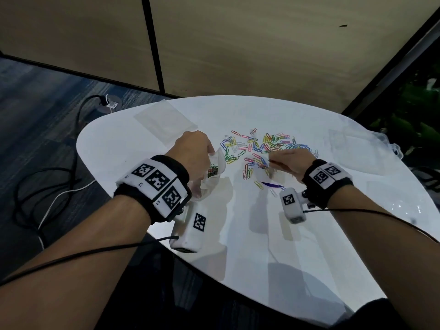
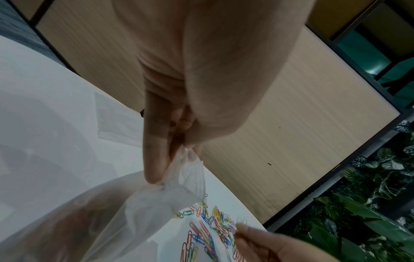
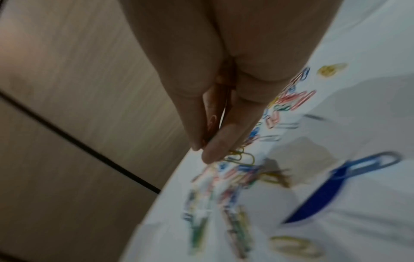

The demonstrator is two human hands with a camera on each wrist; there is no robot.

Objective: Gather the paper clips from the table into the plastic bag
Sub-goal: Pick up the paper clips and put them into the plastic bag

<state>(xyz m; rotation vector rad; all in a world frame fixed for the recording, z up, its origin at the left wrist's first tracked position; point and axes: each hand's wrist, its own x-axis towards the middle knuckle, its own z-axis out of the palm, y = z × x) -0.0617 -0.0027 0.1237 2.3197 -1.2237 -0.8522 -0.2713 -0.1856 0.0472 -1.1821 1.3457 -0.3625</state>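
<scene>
Two hands: left hand [image 1: 194, 148] pinches one plastic bag [image 1: 215, 173]; right hand [image 1: 289, 161] pinches paper clips [image 1: 262, 148].

A white rounded table [image 1: 285, 234] fills the lower middle of the head view. Coloured paper clips [image 1: 259, 148] are scattered across its upper centre, with a few strays nearer the lower edge of the scatter. A flat clear sheet or bag [image 1: 164, 122] is laid at the upper left of the tabletop. A clear plastic box [image 1: 362, 148] is seen at the upper right edge. A crumpled clear plastic bag [image 1: 214, 179] is set on the surface left of centre, with some clips visible inside. A thin dark blue strip [image 1: 271, 185] lies just below the scatter.
</scene>
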